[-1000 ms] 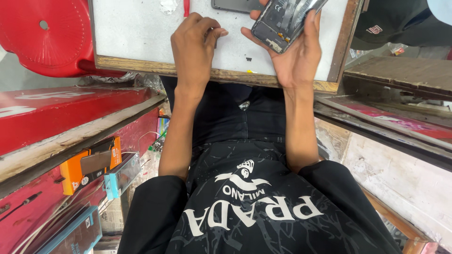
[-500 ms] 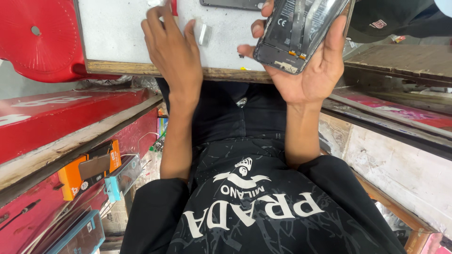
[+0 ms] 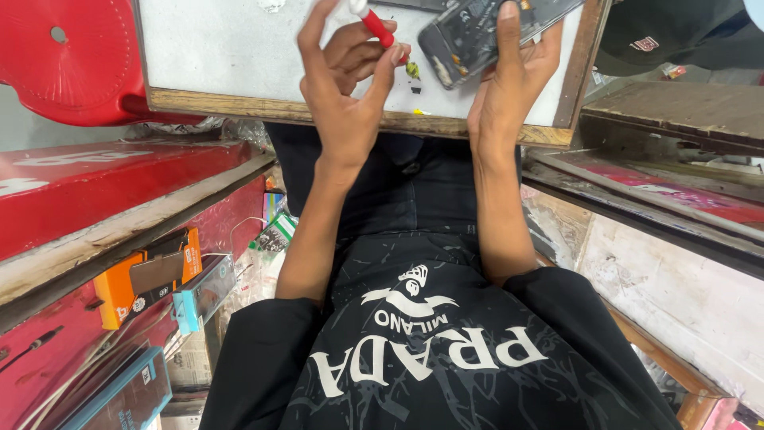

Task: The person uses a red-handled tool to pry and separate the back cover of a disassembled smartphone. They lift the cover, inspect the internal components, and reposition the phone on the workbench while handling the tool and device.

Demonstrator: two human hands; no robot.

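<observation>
At the frame's top, the opened phone (image 3: 485, 36) rested loosely in the right hand (image 3: 509, 87), apparently barely gripped; it could slip onto the tabletop (image 3: 223, 56). The left hand (image 3: 346, 95) pinched a red tool (image 3: 374, 24), whose tip might scratch it.

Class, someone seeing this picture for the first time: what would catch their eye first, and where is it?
At top centre, the left hand pinches a red-handled tool, while the right hand holds an opened phone above the wood-edged white board. A red plastic stool fills the upper left corner.
</observation>
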